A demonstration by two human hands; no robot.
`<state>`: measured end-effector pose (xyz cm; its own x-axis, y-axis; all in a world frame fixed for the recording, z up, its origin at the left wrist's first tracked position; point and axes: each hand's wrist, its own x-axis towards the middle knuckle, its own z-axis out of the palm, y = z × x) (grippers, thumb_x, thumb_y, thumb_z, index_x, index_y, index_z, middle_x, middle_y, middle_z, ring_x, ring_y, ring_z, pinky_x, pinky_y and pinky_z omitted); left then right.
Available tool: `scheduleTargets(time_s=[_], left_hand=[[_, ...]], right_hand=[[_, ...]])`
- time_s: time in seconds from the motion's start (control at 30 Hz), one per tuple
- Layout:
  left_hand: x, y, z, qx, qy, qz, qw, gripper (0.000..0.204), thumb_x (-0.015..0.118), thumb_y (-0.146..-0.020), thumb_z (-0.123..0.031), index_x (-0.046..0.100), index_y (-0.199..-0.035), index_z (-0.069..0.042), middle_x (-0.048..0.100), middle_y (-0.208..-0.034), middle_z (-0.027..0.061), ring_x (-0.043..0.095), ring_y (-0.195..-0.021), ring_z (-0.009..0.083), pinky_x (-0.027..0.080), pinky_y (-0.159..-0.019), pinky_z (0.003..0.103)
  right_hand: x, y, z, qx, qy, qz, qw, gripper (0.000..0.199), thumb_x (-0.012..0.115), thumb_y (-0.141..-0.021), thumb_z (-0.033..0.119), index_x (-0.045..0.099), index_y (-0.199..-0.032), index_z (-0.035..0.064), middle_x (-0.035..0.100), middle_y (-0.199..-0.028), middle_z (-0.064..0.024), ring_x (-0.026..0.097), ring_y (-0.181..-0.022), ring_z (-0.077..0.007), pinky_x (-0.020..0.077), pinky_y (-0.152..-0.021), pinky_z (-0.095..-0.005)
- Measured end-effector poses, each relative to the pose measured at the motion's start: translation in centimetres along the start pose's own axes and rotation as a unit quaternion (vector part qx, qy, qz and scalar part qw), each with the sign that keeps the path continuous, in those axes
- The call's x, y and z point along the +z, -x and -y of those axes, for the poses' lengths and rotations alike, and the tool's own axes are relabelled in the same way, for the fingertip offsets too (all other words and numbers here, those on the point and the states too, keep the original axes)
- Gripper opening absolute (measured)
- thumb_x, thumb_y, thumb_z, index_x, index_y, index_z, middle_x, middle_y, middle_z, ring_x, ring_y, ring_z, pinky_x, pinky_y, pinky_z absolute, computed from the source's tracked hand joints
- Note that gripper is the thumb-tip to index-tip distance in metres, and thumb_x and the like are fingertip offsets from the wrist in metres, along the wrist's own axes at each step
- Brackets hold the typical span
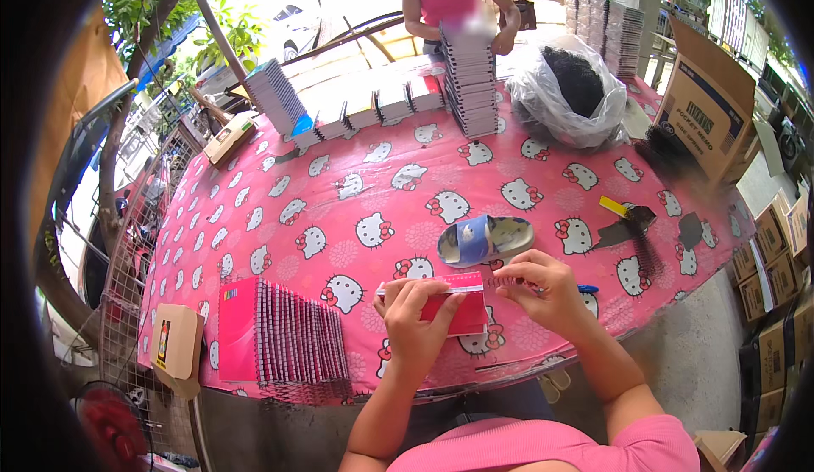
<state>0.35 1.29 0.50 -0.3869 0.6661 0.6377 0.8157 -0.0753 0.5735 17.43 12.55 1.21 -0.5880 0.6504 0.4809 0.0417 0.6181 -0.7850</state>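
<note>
Near the table's front edge, my left hand [415, 315] grips a small pink-red notebook [471, 323], its fingers over the punched top edge and the thumb on the cover. My right hand [547, 292] pinches a thin dark spiral coil [511, 282] beside the notebook's right corner. Whether the coil's tip is inside the holes is too small to tell. Just beyond the notebook lies a blue slide sandal [487, 240]. A blue pen [588, 289] shows partly behind my right wrist. To the left lies an overlapping pile of coil-bound pink notebooks [292, 340].
Loose black coils [646, 247] and a yellow strip [614, 207] lie to the right. Across the table, a person [449, 1] stands behind a tall notebook stack [471, 82]. Nearby are a plastic bag of black coils [572, 94], a cardboard box [704, 107] and a notebook row [365, 114].
</note>
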Motion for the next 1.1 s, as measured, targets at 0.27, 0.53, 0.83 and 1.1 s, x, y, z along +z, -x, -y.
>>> scheduleTargets(time_s=[0.27,0.53,0.83,1.1], left_hand=[[0.4,0.4,0.3,-0.008,-0.002,0.011,1.0,0.021,0.08,-0.073,-0.024,0.073,-0.09,-0.014,0.067,-0.085,-0.0018,0.057,-0.089,0.0183,0.031,-0.09,0.041],[-0.3,0.3,-0.2,0.022,-0.018,-0.005,1.0,0.022,0.082,-0.067,-0.013,0.074,-0.088,-0.009,0.068,-0.083,0.0045,0.058,-0.082,0.0209,0.044,-0.077,0.034],[0.3,1.1,1.0,-0.006,-0.011,0.015,1.0,0.021,0.079,-0.072,-0.025,0.073,-0.091,-0.021,0.067,-0.086,-0.0047,0.058,-0.087,0.0147,0.031,-0.086,0.038],[0.3,1.1,0.7,-0.009,-0.005,0.017,1.0,0.02,0.078,-0.072,-0.023,0.073,-0.091,-0.02,0.068,-0.088,-0.0048,0.057,-0.088,0.0146,0.03,-0.089,0.038]], right_hand=[[-1.4,-1.5,-0.4,-0.012,-0.003,0.152,0.988,0.021,0.068,-0.081,0.001,0.069,-0.101,0.0054,0.063,-0.081,-0.0101,0.064,-0.074,-0.0227,0.0501,-0.064,-0.031],[0.1,-1.1,1.2,-0.064,0.123,0.112,0.984,0.016,0.066,-0.085,0.016,0.061,-0.098,0.0078,0.061,-0.081,-0.0065,0.063,-0.071,-0.024,0.0501,-0.059,-0.0358],[1.1,-1.7,2.7,-0.093,0.195,0.082,0.973,0.022,0.071,-0.081,0.025,0.06,-0.092,0.009,0.058,-0.082,-0.005,0.063,-0.072,-0.0262,0.049,-0.056,-0.0374],[1.5,-1.6,2.6,-0.084,0.192,0.065,0.976,0.025,0.071,-0.081,0.028,0.06,-0.093,0.0081,0.058,-0.084,-0.0068,0.062,-0.074,-0.0267,0.0498,-0.057,-0.0368]])
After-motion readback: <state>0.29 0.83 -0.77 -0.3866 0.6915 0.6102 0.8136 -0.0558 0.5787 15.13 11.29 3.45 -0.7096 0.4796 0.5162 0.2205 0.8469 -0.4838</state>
